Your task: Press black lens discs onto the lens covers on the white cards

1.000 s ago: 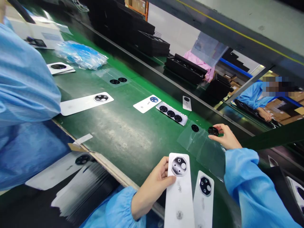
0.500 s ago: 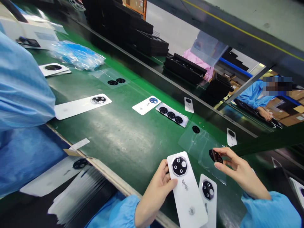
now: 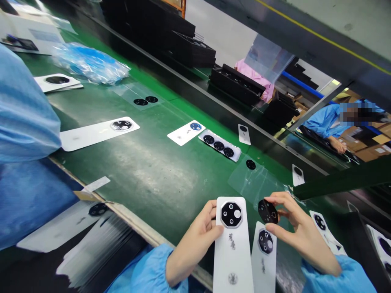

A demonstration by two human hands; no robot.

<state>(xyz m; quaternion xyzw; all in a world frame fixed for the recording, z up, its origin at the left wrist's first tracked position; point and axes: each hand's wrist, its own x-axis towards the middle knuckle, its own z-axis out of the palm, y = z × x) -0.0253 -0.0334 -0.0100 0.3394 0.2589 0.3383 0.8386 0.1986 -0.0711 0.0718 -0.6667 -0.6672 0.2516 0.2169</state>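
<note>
My left hand (image 3: 198, 242) grips the left edge of a white phone back panel (image 3: 232, 262) with a black octagonal camera window near its top. Between thumb and fingers of my right hand (image 3: 302, 230) is a dark camera lens cover (image 3: 267, 211), tilted and just right of that panel. Below it lies another white panel (image 3: 263, 266) with a similar camera window. Clear plastic film (image 3: 244, 185) with a black disc (image 3: 251, 165) on it lies behind my hands. More white panels (image 3: 325, 232) are partly hidden by my right wrist.
A strip with three black discs (image 3: 219, 145) and a small white panel (image 3: 185, 133) lie mid-bench. Leftward are a long panel (image 3: 88, 136), a plastic bag (image 3: 91, 63) and a co-worker's blue sleeve (image 3: 26, 114). A dark green bar (image 3: 345, 177) crosses at right; black trays (image 3: 235, 85) stand behind.
My right hand has brought the lens cover left, closer to the held panel. The panel in my left hand has turned more upright. The view has shifted slightly.
</note>
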